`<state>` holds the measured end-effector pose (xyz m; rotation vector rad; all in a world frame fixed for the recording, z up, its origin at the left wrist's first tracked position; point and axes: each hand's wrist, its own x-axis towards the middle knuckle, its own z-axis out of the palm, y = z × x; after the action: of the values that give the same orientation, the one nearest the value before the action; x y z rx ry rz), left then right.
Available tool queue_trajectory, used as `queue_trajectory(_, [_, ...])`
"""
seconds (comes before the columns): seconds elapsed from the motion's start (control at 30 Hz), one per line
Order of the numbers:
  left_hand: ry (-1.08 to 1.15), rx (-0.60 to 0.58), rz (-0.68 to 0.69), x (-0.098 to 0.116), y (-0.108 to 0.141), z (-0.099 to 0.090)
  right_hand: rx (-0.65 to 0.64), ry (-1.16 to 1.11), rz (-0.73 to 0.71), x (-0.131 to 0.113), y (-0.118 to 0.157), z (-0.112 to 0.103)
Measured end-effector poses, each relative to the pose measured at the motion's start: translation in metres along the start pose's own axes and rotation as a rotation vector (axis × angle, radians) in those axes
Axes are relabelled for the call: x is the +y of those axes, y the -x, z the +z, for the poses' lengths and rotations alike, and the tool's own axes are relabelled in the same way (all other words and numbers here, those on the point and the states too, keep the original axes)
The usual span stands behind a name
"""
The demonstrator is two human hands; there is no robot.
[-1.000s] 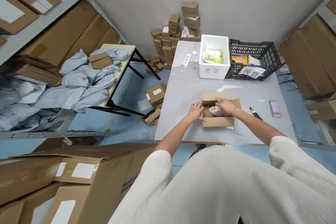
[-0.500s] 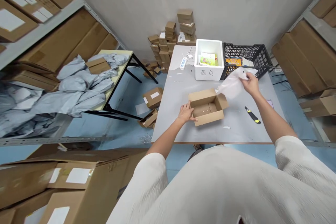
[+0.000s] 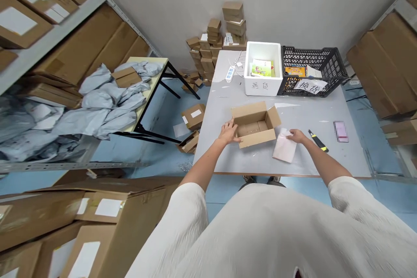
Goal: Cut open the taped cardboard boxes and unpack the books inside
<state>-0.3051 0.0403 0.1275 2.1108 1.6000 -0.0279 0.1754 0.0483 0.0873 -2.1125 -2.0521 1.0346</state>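
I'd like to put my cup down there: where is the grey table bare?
Bare: the near-left edge of the grey table, before the open cardboard box, and the stretch between the box and the black crate. Crowded: the far edge, and around the right hand, white pouch and knife.

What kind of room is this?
Probably a parcel packing or stockroom: shelves of cardboard cartons, a heap of grey mailing bags, and an open small box on the work table.

We observe a matt brown corrugated-cardboard box (image 3: 255, 124) on the smooth, matt grey table (image 3: 234, 156). At the far edge stand a white foam box (image 3: 263, 69) and a black plastic lattice crate (image 3: 312, 66).
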Motion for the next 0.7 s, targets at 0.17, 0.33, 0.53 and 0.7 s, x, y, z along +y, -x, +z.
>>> queue_trajectory(0.17, [0.1, 0.065, -0.005, 0.0, 0.003, 0.007, 0.044, -0.052, 0.102, -0.007, -0.004, 0.047])
queue_trajectory(0.33, [0.166, 0.087, 0.017, -0.003, -0.005, 0.013, 0.154, -0.124, 0.07, -0.01, -0.006, 0.046])
queue_trajectory(0.53, [0.194, 0.108, 0.041, -0.006, -0.017, 0.012, 0.503, -0.125, -0.239, -0.038, 0.009, 0.004])
queue_trajectory(0.7, [0.118, 0.098, 0.016, 0.002, -0.017, 0.002, 0.411, 0.129, -0.423, -0.091, 0.023, -0.012])
